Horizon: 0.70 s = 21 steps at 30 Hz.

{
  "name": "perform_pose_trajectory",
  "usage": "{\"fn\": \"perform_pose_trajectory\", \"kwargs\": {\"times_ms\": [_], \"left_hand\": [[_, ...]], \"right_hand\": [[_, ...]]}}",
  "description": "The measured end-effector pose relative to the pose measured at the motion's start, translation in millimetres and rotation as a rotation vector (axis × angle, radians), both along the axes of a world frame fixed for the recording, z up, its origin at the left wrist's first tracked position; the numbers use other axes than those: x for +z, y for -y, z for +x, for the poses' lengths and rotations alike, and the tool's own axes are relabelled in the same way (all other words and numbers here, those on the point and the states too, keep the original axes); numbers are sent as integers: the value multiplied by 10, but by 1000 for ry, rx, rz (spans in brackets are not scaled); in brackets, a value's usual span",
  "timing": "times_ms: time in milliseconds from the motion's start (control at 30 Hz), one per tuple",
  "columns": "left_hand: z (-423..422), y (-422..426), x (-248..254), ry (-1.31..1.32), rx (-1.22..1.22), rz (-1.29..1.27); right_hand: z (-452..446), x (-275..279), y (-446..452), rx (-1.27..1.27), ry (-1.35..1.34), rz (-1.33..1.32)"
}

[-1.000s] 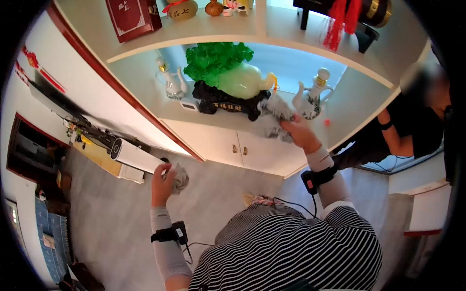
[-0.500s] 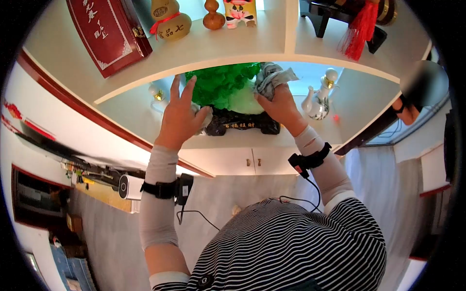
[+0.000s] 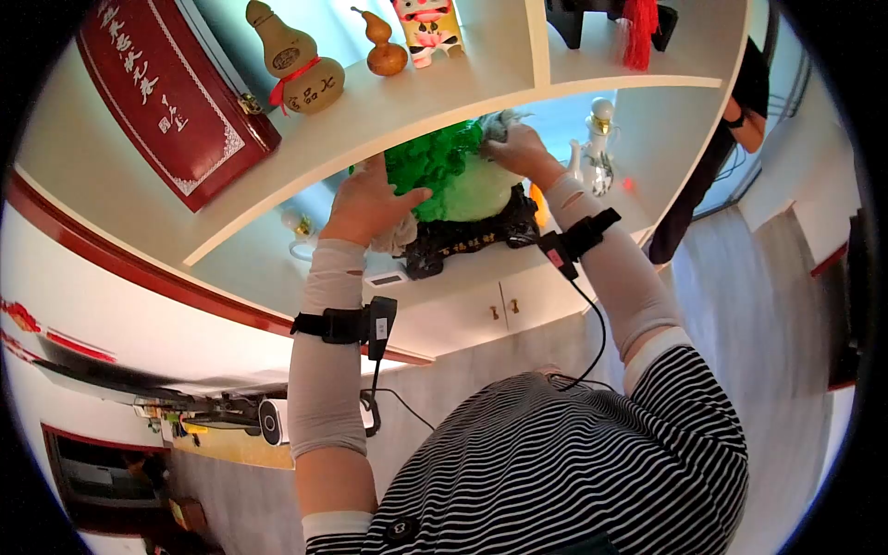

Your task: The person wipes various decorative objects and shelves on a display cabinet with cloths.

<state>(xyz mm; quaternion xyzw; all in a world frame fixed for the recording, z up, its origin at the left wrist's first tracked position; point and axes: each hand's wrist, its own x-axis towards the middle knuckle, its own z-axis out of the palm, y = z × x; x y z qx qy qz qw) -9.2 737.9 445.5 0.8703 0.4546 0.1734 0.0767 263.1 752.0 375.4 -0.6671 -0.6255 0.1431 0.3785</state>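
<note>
A green and white jade-like cabbage ornament (image 3: 486, 190) stands on a black carved base (image 3: 462, 242) with gold characters, on the shelf in front of me. My left hand (image 3: 372, 202) is at its left side, thumb over the green leaves and a pale cloth (image 3: 400, 237) bunched under the palm. Its other fingertips are hidden behind the shelf edge. At the upper right of the ornament, my right hand (image 3: 524, 151) grips a grey cloth (image 3: 500, 120) against the top, its fingers partly covered by the cloth.
Above, a shelf board (image 3: 407, 129) carries a red box (image 3: 166, 106), a large gourd (image 3: 301, 69), a small gourd (image 3: 382, 51) and a painted figurine (image 3: 430, 28). A white pot (image 3: 599, 153) stands right of the ornament. Another person's arm (image 3: 747, 125) shows at the right.
My view has turned and shifted, so the ornament appears tilted. My left hand's raised fingers have moved in behind the leaves. My right hand with the grey cloth stays at the ornament's top right.
</note>
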Motion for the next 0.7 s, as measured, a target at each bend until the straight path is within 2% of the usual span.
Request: {"fn": "perform_pose_trajectory", "kwargs": {"times_ms": [67, 133, 233, 300, 367, 400, 533, 600, 633, 700], "left_hand": [[9, 8, -3, 8, -7, -8], [25, 39, -8, -52, 15, 121], [23, 57, 27, 2, -11, 85], [49, 67, 66, -17, 13, 58], [49, 66, 56, -45, 39, 25], [40, 52, 38, -12, 22, 8], [24, 11, 26, 20, -4, -34], [31, 23, 28, 29, -10, -23], [38, 33, 29, 44, -13, -17], [60, 59, 47, 37, 6, -28]], "right_hand": [[-88, -116, -45, -27, 66, 42], [-215, -89, 84, -58, 152, 95], [-331, -141, 274, -120, 171, 170], [-449, -187, 439, -58, 158, 256], [-614, -283, 563, -81, 144, 594], [-630, -361, 603, -51, 92, 496], [-396, -456, 737, 73, 174, 503], [-215, -341, 852, 270, 170, 446], [-161, -243, 896, 267, 167, 447], [-53, -73, 912, 69, -79, 232]]}}
